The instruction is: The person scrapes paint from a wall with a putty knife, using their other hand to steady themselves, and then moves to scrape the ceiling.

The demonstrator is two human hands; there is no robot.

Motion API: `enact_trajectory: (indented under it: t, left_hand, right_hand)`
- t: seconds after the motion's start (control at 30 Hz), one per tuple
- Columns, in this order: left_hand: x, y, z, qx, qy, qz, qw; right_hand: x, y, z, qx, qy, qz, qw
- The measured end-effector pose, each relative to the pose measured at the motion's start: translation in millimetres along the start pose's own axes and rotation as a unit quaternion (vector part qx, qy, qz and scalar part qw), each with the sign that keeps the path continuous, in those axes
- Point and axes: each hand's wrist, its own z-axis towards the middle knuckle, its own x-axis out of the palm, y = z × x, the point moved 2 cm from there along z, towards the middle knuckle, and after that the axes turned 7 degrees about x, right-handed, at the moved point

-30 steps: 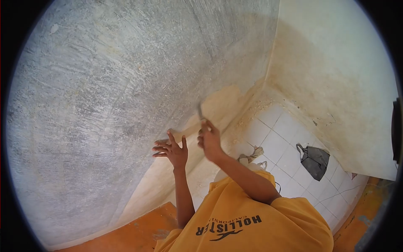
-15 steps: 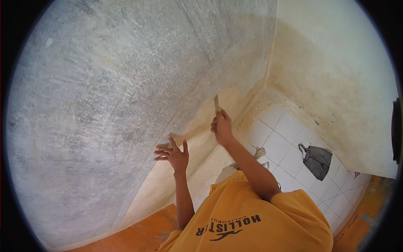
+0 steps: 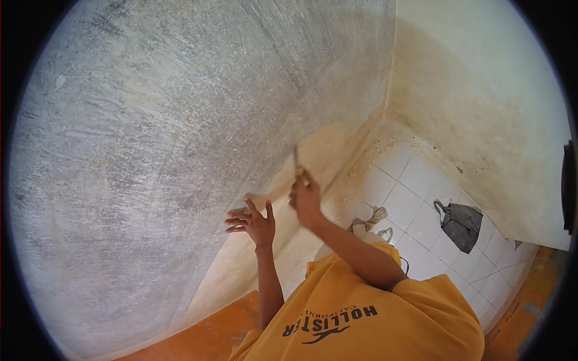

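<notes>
A scraper is gripped in my right hand, its thin blade pointing up at the wall along the border between grey and cream surface. The blade shows nearly edge-on, and the handle is mostly hidden by my fingers. My left hand has its fingers spread, resting against the wall near the lower part of that border, with no tool in it. The wall is rough, mottled grey over most of its area. A smoother cream patch lies beside the scraper and runs down behind my hands.
A second wall meets this one at a corner on the right. On the white tiled floor lies a dark grey bag with a handle loop. Some crumpled cloth lies near my body. Orange surface shows at the bottom.
My right hand and the scraper have moved down and left along the grey border, closer to my left hand. My left hand keeps its place on the wall; the view has shifted slightly.
</notes>
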Motion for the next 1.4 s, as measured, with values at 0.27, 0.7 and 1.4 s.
enact_trajectory:
  t: [0.27, 0.7, 1.4]
  left_hand:
    - [1, -4, 2, -0.004, -0.006, 0.002, 1.000]
    - [-3, -20, 8, -0.025, 0.026, -0.042, 0.998]
    - [13, -19, 4, -0.022, 0.041, -0.013, 0.999]
  right_hand:
    - [-10, 7, -2, 0.035, 0.039, 0.018, 0.998]
    - [-31, 33, 29, 0.000, 0.056, 0.018, 0.998]
    - [-19, 22, 14, 0.015, 0.035, 0.051, 0.998]
